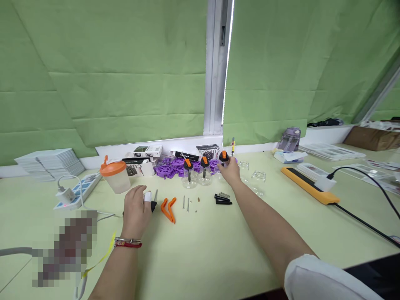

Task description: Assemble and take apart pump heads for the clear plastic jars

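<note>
My right hand [230,170] reaches to the back of the table and is closed round a small clear bottle with an orange and black cap [223,157]. Two more such capped bottles [188,175] [204,172] stand to its left, in front of purple plastic wheels [170,168]. My left hand [135,209] rests on the table with fingers curled over a black-handled tool [153,204], one fingertip wrapped in white. Just right of it lie orange plastic pieces [168,209], thin metal pins [185,203] and black parts with a spring [223,199].
An orange-lidded cup [115,176] and a power strip [78,191] stand at the left, with stacked papers [50,163] behind. Empty clear jars [258,176] sit right of my hand. A yellow flat device [308,184] with a black cable lies at the right.
</note>
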The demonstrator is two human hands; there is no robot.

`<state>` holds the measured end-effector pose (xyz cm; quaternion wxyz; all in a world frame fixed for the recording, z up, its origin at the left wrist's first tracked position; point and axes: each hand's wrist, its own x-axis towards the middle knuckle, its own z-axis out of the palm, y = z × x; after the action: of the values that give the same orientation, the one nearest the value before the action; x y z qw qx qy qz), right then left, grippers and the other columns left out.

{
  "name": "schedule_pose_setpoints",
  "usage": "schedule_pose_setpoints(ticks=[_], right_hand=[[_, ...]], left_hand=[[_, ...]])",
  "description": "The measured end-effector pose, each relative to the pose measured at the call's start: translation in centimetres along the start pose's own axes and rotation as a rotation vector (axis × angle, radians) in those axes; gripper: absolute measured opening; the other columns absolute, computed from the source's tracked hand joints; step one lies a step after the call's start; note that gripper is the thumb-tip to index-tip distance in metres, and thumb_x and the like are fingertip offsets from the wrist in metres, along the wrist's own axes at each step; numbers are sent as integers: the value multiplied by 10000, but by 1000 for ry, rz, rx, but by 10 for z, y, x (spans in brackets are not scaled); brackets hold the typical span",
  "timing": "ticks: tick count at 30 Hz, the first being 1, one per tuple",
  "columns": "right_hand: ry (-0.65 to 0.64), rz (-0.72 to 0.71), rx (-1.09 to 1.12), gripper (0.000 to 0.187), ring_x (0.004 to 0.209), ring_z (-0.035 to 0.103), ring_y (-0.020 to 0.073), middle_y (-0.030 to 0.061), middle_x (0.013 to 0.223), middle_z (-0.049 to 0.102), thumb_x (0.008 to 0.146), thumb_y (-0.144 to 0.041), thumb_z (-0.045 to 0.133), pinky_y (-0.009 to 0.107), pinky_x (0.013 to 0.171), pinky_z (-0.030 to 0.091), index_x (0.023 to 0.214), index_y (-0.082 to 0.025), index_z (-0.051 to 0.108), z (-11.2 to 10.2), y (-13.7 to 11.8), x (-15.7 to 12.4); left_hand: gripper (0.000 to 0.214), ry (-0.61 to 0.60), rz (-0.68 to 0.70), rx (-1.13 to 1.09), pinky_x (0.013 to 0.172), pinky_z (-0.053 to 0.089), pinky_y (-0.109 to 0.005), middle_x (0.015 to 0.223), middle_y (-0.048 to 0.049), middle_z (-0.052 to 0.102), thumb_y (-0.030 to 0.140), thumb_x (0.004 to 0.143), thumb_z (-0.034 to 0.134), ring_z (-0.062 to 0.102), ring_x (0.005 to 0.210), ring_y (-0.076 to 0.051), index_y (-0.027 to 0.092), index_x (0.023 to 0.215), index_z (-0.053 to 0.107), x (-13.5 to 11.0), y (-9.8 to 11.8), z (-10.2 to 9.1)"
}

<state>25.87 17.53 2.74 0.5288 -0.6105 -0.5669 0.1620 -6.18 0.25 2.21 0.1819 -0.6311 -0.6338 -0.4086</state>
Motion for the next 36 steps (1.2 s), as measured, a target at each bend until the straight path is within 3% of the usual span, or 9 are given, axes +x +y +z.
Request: schedule_pose_setpoints(ticks=[3, 4, 7, 10, 13, 17, 20, 27, 36], right_hand=[[156, -73, 63, 522, 793, 577, 196, 63, 935, 635, 623, -435, 702, 323, 708, 439, 1031, -183, 496, -23, -34, -18], [143, -103, 108, 552, 761, 576, 186, 58, 912, 637, 608, -458, 714, 317, 689, 443, 1033, -182, 496, -28, -46, -29], [-80, -176, 260, 552, 720, 573, 166, 50, 892, 639, 601, -473, 729, 293, 637, 454, 1024, -187, 519, -33, -81, -78], [-305, -189, 332, 543, 702, 567, 157, 27, 841, 631, 577, -472, 756, 272, 598, 455, 987, -193, 535, -21, -100, -134], [-437, -208, 366, 515, 746, 574, 159, 28, 862, 628, 596, -436, 759, 259, 602, 453, 991, -188, 540, -7, -101, -167], [-665, -304, 314, 215, 789, 588, 146, 36, 874, 642, 807, -334, 589, 251, 673, 440, 954, -176, 588, 2, -84, -160], [-701, -438, -88, 137, 809, 573, 153, 56, 859, 633, 823, -152, 522, 258, 723, 391, 805, -168, 657, 3, -61, -144], [-785, -552, -372, 223, 743, 541, 124, 30, 772, 584, 822, -107, 492, 228, 668, 339, 664, -163, 640, 10, -23, -148], [-693, -545, -572, 263, 739, 569, 147, 58, 881, 632, 863, -157, 444, 261, 608, 320, 776, -179, 691, 32, -32, -143]], left_hand=[[343, -9, -31, -101, 951, 406, -484, 1118, -159, 582, 314, 872, 410, 509, 1100, -301, 123, 1126, 540, -4, 10, -1], [359, -28, -39, -154, 948, 412, -481, 1141, -151, 575, 321, 866, 431, 511, 1108, -296, 137, 1163, 516, -6, 17, -1], [499, -173, -3, -340, 947, 425, -465, 1267, -136, 516, 326, 832, 515, 505, 1145, -276, 187, 1296, 396, -16, 46, 0], [712, -317, 83, -459, 962, 415, -462, 1348, -167, 441, 294, 763, 586, 467, 1205, -291, 177, 1385, 262, -26, 77, -2], [714, -365, 40, -501, 888, 458, -425, 1203, -132, 551, 250, 701, 606, 553, 1090, -278, 181, 1350, 315, -30, 90, -5], [509, -355, -205, -516, 681, 498, -334, 929, -47, 628, 343, 733, 595, 633, 787, -207, 190, 1191, 431, -25, 75, -6], [433, -274, -322, -463, 633, 476, -310, 889, -35, 622, 429, 739, 596, 612, 698, -182, 191, 1078, 468, -19, 56, -2], [420, -218, -327, -397, 616, 439, -289, 886, -29, 605, 460, 736, 589, 566, 659, -160, 196, 1043, 480, -16, 43, 4], [423, -272, -312, -494, 576, 413, -272, 863, -15, 605, 454, 748, 591, 534, 571, -133, 205, 1069, 473, -17, 55, -5]])
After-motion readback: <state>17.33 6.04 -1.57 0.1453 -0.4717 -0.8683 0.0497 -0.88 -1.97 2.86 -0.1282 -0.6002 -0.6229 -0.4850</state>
